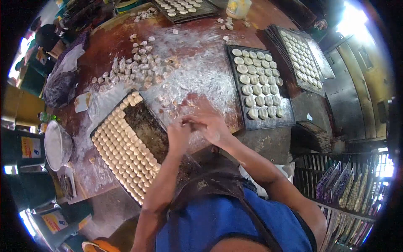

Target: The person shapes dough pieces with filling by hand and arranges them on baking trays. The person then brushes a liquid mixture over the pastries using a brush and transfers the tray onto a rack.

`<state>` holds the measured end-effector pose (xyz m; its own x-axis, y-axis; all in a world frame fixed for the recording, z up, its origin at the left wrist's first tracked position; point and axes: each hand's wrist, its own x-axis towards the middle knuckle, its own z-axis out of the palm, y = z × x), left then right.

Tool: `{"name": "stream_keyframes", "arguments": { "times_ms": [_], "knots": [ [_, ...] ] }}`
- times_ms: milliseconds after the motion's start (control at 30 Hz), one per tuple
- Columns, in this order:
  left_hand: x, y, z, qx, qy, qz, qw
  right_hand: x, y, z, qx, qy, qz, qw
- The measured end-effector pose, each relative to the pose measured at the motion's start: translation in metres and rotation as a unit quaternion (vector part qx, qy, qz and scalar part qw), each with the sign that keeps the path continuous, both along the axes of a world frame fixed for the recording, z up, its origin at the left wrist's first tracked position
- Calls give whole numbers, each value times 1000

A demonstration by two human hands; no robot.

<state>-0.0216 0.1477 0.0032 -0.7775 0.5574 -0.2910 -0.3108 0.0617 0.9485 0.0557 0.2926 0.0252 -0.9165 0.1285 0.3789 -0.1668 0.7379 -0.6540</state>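
Observation:
My left hand point(179, 133) and my right hand point(212, 127) meet over the near part of the floured table point(197, 50), their fingers curled together. Whatever lies between the fingertips is too small to make out. Just left of my left hand, a dark tray point(147, 122) holds rows of small round dough balls point(121, 145), with bare metal showing along its right side. Beyond my hands, many small floured pieces point(140, 63) are scattered on the table. Right of my right hand lies a tray of flattened dough rounds point(262, 86).
Another filled tray point(300, 59) rests on a stack at the right. At the left edge stand a metal bowl point(58, 145) and dark bins point(27, 185). A plastic container point(238, 8) is at the back. A rack point(348, 185) stands lower right.

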Motion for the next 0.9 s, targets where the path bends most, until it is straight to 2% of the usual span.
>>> {"name": "stream_keyframes", "arguments": {
  "times_ms": [33, 67, 100, 133, 200, 233, 300, 433, 500, 533, 600, 633, 700, 733, 767, 800, 867, 900],
  "knots": [
    [17, 9, 20, -108, 188, -13, 976, -7, 9, 4, 0, 0, 2, 1000],
    [28, 17, 29, -213, 362, -25, 907, -15, 19, 12, -60, -178, -55, 981],
    [30, 23, 21, -171, 371, -51, 911, -21, 27, 16, -115, -352, -107, 923],
    [23, 27, 9, -179, 366, -45, 912, -22, 36, 17, -117, -357, -97, 922],
    [3, 26, -9, -209, 504, -97, 833, -17, 56, 10, -198, -352, 31, 914],
    [-3, 30, -12, -219, 496, -99, 834, -18, 63, -2, -206, -359, 38, 910],
    [-4, 36, -15, -147, 422, -52, 893, -13, 76, -36, -9, -177, 46, 983],
    [12, 61, -26, -216, 362, 27, 907, -26, 90, -75, -112, -156, 113, 975],
    [16, 54, -17, -212, 220, 106, 946, -31, 90, -73, -93, -130, 121, 980],
    [19, 54, -21, -222, 212, 109, 946, -34, 92, -73, -100, -138, 128, 977],
    [14, 53, -31, -239, 330, 74, 910, -46, 95, -69, -38, -184, 213, 959],
    [13, 50, -34, -245, 389, 55, 886, -50, 93, -52, -41, -184, 219, 957],
    [22, 51, -32, -266, 385, 53, 882, -57, 89, -14, -140, -341, 161, 915],
    [26, 54, -30, -281, 386, 52, 877, -60, 85, -15, -137, -337, 161, 918],
    [32, 54, -29, -248, 351, 62, 901, -61, 79, -17, -13, -344, 177, 922],
    [33, 46, -22, -243, 359, 58, 899, -62, 73, -13, 111, -346, 184, 913],
    [25, 28, -4, -225, 377, 12, 898, -72, 68, 8, 86, -324, 172, 927],
    [18, 16, 7, -305, 282, 34, 909, -74, 61, 19, 58, -309, 167, 934]
  ]
}}
